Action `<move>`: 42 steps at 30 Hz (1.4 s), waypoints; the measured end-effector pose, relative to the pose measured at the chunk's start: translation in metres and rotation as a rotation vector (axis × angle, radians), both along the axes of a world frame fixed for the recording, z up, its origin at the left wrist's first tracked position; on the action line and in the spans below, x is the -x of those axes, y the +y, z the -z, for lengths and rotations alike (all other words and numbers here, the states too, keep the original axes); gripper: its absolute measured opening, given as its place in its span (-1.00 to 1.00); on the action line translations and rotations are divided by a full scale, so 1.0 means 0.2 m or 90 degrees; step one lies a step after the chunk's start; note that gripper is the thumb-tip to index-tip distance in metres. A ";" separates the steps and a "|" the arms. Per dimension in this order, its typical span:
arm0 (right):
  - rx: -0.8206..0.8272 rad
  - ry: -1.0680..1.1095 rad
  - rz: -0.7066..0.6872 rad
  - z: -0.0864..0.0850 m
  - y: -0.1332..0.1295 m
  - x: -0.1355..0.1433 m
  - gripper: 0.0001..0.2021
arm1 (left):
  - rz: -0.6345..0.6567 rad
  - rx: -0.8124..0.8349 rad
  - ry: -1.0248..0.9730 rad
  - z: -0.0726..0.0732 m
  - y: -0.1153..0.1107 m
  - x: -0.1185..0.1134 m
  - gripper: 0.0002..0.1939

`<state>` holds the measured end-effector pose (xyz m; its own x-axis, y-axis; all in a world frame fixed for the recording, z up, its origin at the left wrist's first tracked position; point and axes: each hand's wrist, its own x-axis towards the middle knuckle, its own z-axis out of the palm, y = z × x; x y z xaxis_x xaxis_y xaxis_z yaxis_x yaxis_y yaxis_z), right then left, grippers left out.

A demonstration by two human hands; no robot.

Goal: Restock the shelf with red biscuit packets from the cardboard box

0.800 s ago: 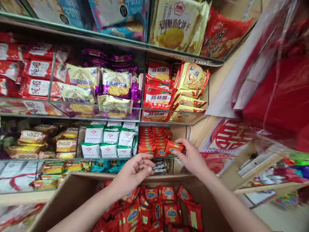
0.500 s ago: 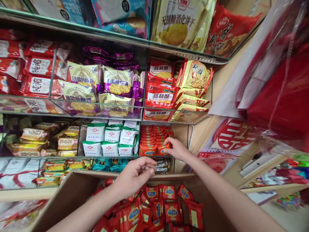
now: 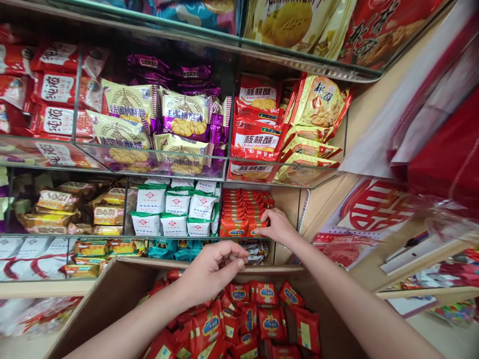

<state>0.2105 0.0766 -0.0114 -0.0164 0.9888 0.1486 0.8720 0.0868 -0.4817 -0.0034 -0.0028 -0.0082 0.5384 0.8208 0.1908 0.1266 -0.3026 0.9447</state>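
Note:
My right hand (image 3: pixel 279 227) is at the right side of a stack of small red packets (image 3: pixel 239 212) in a shelf compartment. Its thumb and index finger are apart, with the fingertips against or very near the front packets. Below and to the left, my left hand (image 3: pixel 219 264) hovers over the far rim of an open cardboard box (image 3: pixel 123 279). Its fingers are loosely curled, the thumb stands off from them, and nothing shows in between. Many loose red packets with blue labels (image 3: pixel 207 326) lie in the box beneath my forearms.
White-and-green packets (image 3: pixel 174 209) fill the compartment to the left. Above runs a glass shelf edge (image 3: pixel 175 169) with walnut shortbread packs (image 3: pixel 258 142) and purple-cream biscuit packs (image 3: pixel 185 114). Silvery packets (image 3: pixel 256 252) lie below. Red plastic-wrapped goods (image 3: pixel 445 149) hang at right.
The view has tilted and come slightly closer, so the shelves appear larger and higher. Both hands keep nearly the same pose, the right still at the red stack.

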 end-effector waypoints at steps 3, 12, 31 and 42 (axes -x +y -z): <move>0.020 0.019 0.011 0.01 0.00 -0.01 -0.59 | -0.002 -0.015 0.018 0.00 0.00 0.00 -0.83; 0.113 0.124 -0.020 0.01 0.01 -0.01 -0.33 | -0.006 -0.013 0.021 -0.01 0.00 0.00 -0.83; 0.173 0.420 -0.141 0.03 0.03 0.00 -0.02 | -0.012 -0.045 0.047 -0.01 0.01 0.00 -0.83; -0.220 0.325 -0.109 -0.08 -0.39 0.03 -0.84 | -0.017 -0.030 0.031 -0.01 0.00 0.00 -0.81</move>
